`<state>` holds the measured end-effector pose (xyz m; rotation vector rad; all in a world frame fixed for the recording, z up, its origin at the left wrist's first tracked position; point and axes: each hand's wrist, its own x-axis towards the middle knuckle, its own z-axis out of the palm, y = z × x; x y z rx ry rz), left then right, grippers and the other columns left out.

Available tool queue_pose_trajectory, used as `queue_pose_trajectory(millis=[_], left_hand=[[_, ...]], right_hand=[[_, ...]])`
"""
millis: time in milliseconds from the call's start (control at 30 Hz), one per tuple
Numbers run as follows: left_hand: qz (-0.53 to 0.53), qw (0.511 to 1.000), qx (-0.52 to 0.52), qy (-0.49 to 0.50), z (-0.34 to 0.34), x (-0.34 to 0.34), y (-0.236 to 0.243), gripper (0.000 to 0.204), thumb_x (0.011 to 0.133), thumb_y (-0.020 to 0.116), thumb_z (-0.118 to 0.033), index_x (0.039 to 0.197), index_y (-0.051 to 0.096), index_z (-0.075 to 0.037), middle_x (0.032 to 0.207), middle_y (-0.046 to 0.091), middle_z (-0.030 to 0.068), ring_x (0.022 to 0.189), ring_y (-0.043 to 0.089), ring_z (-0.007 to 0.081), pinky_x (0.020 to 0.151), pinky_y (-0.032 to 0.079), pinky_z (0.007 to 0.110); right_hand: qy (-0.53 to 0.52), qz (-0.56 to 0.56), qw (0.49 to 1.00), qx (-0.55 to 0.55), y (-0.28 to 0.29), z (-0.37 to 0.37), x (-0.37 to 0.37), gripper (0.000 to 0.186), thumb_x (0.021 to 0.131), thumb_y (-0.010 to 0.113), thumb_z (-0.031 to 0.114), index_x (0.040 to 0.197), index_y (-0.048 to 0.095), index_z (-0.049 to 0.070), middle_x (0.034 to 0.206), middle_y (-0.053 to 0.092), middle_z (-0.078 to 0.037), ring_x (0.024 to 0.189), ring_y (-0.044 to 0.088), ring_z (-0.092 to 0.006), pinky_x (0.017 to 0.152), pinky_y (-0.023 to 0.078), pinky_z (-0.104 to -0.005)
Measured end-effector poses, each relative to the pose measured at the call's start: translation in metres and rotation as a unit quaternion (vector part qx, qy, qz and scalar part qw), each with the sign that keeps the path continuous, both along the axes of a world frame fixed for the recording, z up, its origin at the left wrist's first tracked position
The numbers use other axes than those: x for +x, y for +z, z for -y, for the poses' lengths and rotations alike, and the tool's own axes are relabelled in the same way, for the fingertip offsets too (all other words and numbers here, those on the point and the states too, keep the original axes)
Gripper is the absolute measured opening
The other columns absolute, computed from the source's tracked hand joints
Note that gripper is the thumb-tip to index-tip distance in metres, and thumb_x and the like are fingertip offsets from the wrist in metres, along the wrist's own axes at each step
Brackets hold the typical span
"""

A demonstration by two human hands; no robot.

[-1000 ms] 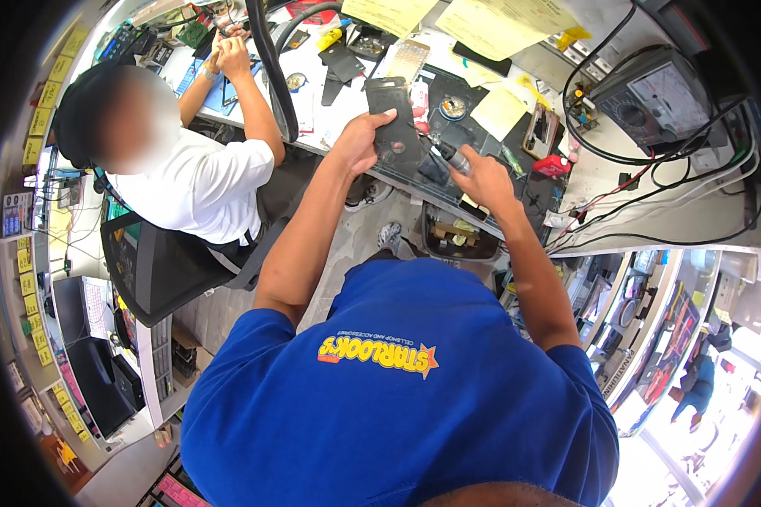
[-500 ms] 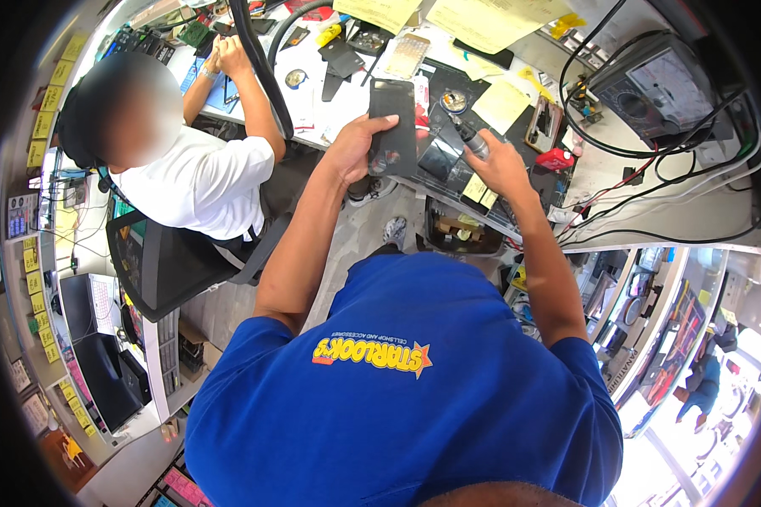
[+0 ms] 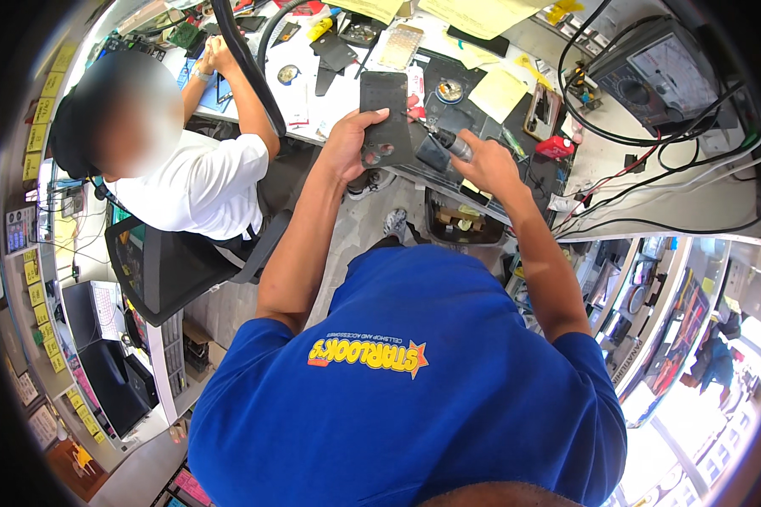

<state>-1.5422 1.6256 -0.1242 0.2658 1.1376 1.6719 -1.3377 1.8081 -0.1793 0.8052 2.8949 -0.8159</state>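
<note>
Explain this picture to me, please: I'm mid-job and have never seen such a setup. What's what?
No machine here, just a person's two bare hands. A wide, head-worn fisheye camera looks down, so straight edges bend near the rim; the blue shirt is the wearer's. The left hand holds a dark, phone-like panel. The right hand holds a grey cylindrical tool pointing toward it. On the bench lie a dark mat and, over it, a yellow sheet. A dial meter stands at the right. Another person, in white, sits at the left.
</note>
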Motion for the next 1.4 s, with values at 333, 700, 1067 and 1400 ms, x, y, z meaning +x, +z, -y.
queue_pose_trajectory(millis=[333, 700, 1067, 1400], left_hand=[[-0.056, 0.997, -0.023, -0.049, -0.001, 0.004, 0.003, 0.041, 0.106, 0.056, -0.013, 0.143, 0.063, 0.004, 0.129, 0.077, 0.0145, 0.109, 0.076, 0.0197, 0.093, 0.063, 0.034], [0.003, 0.998, 0.052, -0.027, -0.012, 0.008, 0.001, 0.051, 0.108, 0.052, -0.012, 0.154, 0.049, 0.009, 0.151, 0.064, 0.022, 0.132, 0.069, 0.0275, 0.111, 0.058, 0.041], [-0.042, 0.998, 0.049, -0.008, -0.018, 0.006, -0.012, 0.052, 0.112, 0.054, -0.022, 0.155, 0.046, 0.006, 0.152, 0.063, 0.0232, 0.134, 0.067, 0.0286, 0.111, 0.057, 0.044], [-0.066, 0.997, 0.046, 0.012, -0.021, 0.008, -0.02, 0.048, 0.109, 0.056, -0.016, 0.153, 0.049, 0.004, 0.147, 0.066, 0.0216, 0.132, 0.066, 0.027, 0.114, 0.054, 0.043]], right_hand=[[-0.053, -0.01, 0.998, -0.035, 0.0, -0.003, 0.003, 0.045, 0.094, 0.073, 0.041, 0.131, 0.065, 0.018, 0.086, 0.075, -0.025, 0.089, 0.074, -0.0481, 0.081, 0.058, -0.0566], [-0.031, 0.013, 0.996, -0.084, 0.012, 0.009, 0.012, 0.053, 0.096, 0.071, 0.046, 0.14, 0.065, 0.016, 0.089, 0.074, -0.031, 0.092, 0.073, -0.0524, 0.082, 0.059, -0.0568], [-0.024, -0.017, 0.994, -0.102, -0.002, 0.004, 0.006, 0.053, 0.096, 0.071, 0.042, 0.139, 0.065, 0.012, 0.086, 0.074, -0.03, 0.085, 0.072, -0.0505, 0.08, 0.058, -0.0539], [-0.059, -0.02, 0.985, -0.161, -0.014, 0.0, -0.008, 0.051, 0.091, 0.07, 0.037, 0.137, 0.067, 0.014, 0.094, 0.077, -0.027, 0.09, 0.074, -0.0474, 0.085, 0.058, -0.0533]])
